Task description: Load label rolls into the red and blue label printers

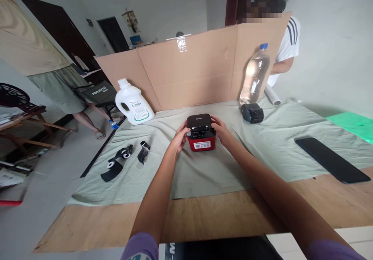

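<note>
A small box-shaped device (201, 141) with a red body, a black top and a white label on its front stands on the green cloth, right ahead of me. My left hand (180, 137) is closed around its left side, the thumb near the top edge. On the opposite side my right hand (220, 131) grips it, fingers partly hidden behind the device. A narrow dark piece with a light edge (199, 128) lies across the front of the black top; I cannot make out what it is.
Left on the cloth lie black strips with white rolls (116, 161) and a short black tube (143, 151). A white jug (134, 102), a clear bottle (255, 75) and a black device (252, 113) stand before a cardboard screen (192, 73). A black slab (332, 159) lies right. People are beyond.
</note>
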Demonstrator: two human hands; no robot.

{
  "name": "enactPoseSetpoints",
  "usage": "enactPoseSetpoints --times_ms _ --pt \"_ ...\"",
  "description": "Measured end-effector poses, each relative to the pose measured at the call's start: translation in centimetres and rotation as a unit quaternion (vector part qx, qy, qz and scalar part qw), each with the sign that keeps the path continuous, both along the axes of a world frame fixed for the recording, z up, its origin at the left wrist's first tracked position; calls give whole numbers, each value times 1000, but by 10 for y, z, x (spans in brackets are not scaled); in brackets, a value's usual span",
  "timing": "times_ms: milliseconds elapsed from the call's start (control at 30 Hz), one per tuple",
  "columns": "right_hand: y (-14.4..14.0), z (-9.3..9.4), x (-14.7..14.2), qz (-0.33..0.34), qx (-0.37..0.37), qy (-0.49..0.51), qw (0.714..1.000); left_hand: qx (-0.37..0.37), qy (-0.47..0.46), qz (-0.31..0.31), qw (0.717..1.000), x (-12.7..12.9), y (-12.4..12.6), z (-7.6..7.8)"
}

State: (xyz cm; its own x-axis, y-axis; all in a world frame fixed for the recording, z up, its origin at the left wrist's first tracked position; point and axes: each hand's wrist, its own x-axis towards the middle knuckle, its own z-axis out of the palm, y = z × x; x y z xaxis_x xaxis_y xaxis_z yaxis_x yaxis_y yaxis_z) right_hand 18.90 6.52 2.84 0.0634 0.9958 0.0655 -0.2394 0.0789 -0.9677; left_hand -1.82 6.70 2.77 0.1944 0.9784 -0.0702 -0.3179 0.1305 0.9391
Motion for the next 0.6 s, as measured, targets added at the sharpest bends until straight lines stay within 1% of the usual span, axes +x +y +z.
enactPoseSetpoints --times_ms 100,167,300,433,500,600 --pt "-1 -1 -1 9 39 11 999 15 -11 -7 1000 -1 1 -4" --pt "-1 -4 -1 11 48 16 999 17 -10 -8 1000 -1 2 -7" --pt "-1 -15 2 8 23 22 999 17 -4 -13 1000 -3 3 -9" --pt "3 -28 6 0 0 28 1000 9 -2 -23 1000 -5 2 -6" --pt "5 -31 8 2 -7 38 999 6 1 -25 1000 -6 1 -5" --pt "5 -31 9 5 -8 38 999 3 8 -26 1000 -5 2 -4"
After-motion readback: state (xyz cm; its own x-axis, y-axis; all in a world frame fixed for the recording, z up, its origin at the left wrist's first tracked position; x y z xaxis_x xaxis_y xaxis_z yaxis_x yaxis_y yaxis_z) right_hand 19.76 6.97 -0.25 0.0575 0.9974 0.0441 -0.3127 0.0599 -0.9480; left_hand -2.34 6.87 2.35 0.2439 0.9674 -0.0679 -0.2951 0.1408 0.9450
